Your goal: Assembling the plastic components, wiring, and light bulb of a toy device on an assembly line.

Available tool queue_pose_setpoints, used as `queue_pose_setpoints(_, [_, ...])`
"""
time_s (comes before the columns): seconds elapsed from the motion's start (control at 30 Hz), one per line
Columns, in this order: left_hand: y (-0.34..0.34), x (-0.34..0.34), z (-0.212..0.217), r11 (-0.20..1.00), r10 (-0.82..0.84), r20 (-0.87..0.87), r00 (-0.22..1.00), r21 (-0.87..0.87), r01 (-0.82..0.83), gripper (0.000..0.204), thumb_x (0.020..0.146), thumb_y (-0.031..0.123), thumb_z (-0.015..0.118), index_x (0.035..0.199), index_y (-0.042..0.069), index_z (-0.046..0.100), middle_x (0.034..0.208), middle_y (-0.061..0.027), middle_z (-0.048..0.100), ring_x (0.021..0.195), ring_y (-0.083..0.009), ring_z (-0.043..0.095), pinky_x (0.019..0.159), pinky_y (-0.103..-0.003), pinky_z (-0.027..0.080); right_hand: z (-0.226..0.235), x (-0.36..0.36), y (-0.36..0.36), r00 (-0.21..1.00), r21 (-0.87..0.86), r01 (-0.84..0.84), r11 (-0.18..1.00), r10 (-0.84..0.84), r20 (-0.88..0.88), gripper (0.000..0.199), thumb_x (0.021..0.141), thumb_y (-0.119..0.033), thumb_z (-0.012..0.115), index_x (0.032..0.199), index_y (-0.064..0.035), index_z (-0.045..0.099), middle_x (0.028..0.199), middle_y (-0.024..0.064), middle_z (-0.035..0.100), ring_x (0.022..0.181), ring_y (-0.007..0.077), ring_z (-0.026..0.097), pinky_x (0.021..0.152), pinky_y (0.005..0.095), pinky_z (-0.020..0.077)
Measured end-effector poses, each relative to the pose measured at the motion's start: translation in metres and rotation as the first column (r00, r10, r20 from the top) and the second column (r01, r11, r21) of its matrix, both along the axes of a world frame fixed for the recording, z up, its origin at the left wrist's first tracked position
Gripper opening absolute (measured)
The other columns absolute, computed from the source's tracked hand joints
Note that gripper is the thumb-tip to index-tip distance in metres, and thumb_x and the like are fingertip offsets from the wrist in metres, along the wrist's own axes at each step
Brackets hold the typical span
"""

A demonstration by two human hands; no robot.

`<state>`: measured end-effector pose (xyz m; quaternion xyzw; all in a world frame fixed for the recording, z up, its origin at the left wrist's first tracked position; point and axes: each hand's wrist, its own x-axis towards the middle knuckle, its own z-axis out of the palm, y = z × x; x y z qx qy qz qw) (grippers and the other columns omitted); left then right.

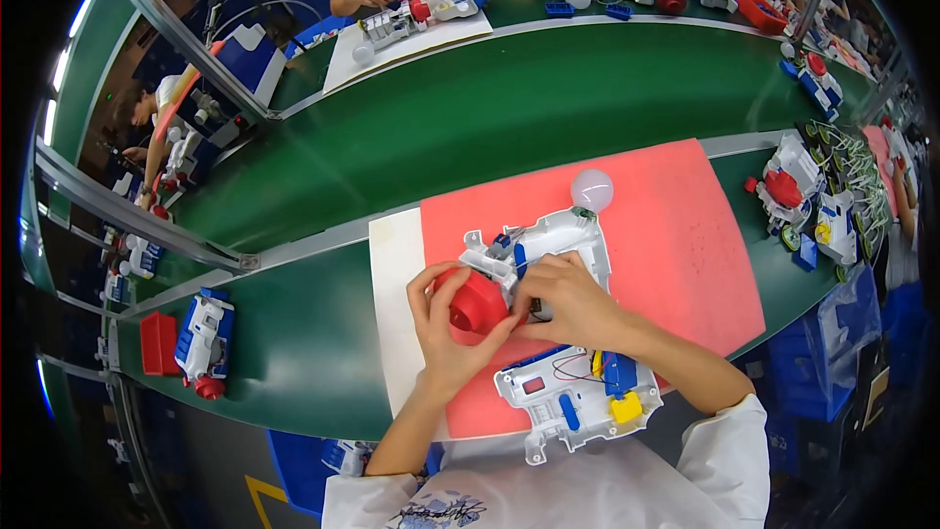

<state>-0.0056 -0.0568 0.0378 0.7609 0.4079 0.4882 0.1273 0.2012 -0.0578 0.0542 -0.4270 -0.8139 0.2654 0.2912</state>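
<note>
My left hand (446,333) is wrapped round a red rounded plastic part (474,302), thumb at its lower right. That part sits at the left end of a white plastic toy housing (563,235) with blue pieces inside. Over the housing, my right hand (563,299) has its fingers bent down beside the red part; what its fingertips hold, if anything, is hidden. A second white housing half (539,409) lies nearer me, with a yellow block (625,408), a blue block (619,372) and thin wires. Beyond the first housing rests a translucent white ball (591,191).
Under the work lies a pink foam mat (676,235) on a green table. At left are a red bin (159,343) and a white-and-blue toy assembly (205,338). More toy parts (788,191) and wires lie at right. Across the green conveyor (441,137), a person handles another toy (401,24).
</note>
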Motion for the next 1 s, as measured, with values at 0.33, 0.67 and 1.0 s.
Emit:
queue_pose_setpoints(0.33, [0.006,0.000,-0.021,0.996,-0.050,0.218,0.975,-0.056,0.063,0.069,0.063,0.010,0.088,0.124,0.005,0.055,0.129,-0.0170,0.042,0.117,-0.0322,0.049,0.094,-0.039,0.047,-0.008,0.007,0.008,0.992,0.100,-0.068,0.993,0.056,0.114,0.020,0.073,-0.023,0.080,0.082,-0.0072,0.073,0.085,0.0033,0.067,0.103,0.0188,0.058,0.096,0.0380,0.0352])
queue_pose_setpoints(0.67, [0.008,0.020,-0.015,0.997,0.077,0.089,0.993,0.009,-0.078,0.069,0.070,0.010,0.084,0.130,0.005,0.051,0.132,-0.0170,0.041,0.120,-0.0330,0.047,0.096,-0.041,0.045,-0.019,0.008,0.009,0.973,0.210,-0.103,0.972,0.055,0.223,0.017,0.075,-0.022,0.077,0.081,-0.0068,0.074,0.089,0.0006,0.067,0.108,0.0155,0.056,0.098,0.0385,0.0345])
queue_pose_setpoints(1.0, [0.003,0.026,-0.016,0.991,0.124,0.090,0.988,0.045,-0.128,0.075,0.066,0.007,0.087,0.131,0.008,0.048,0.133,-0.0156,0.038,0.123,-0.0319,0.043,0.098,-0.040,0.044,-0.010,-0.002,-0.002,0.992,0.310,0.117,0.944,-0.128,0.015,0.015,0.073,-0.016,0.078,0.081,-0.0049,0.071,0.100,0.0048,0.061,0.113,0.0195,0.052,0.099,0.0440,0.0329])
